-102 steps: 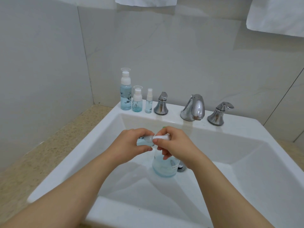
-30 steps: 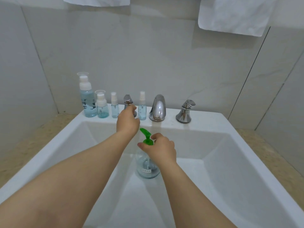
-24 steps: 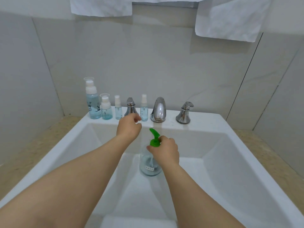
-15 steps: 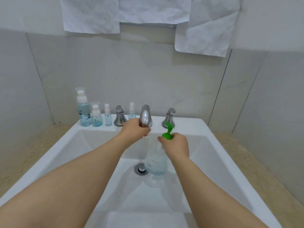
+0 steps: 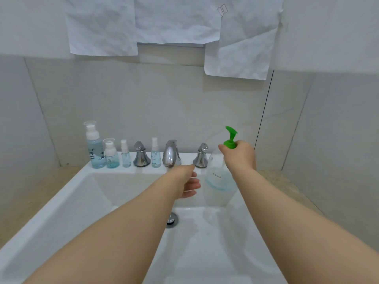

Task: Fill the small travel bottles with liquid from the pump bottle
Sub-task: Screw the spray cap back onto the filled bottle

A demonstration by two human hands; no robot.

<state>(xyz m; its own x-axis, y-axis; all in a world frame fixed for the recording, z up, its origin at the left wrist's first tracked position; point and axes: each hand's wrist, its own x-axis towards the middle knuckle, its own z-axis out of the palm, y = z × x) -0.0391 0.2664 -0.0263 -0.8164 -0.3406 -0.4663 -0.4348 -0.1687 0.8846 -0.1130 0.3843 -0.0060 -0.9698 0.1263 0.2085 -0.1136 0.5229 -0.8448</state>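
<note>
My right hand grips the neck of the clear pump bottle, just under its green pump head, and holds it in the air above the sink's right back corner. A little blue liquid shows in the bottle's bottom. My left hand hangs over the basin under the faucet with its fingers loosely curled and nothing in it. Several small travel bottles with blue liquid stand in a row on the sink's back ledge: a tall one, a shorter one, a thin one and another thin one.
A chrome faucet stands between two chrome handles on the ledge of the white sink. The drain lies in the basin. White cloths hang on the tiled wall. Beige counter flanks the sink.
My right hand has lifted the pump bottle out of the basin, up and to the right. My left hand has drawn back from the ledge, where a thin travel bottle now stands.
</note>
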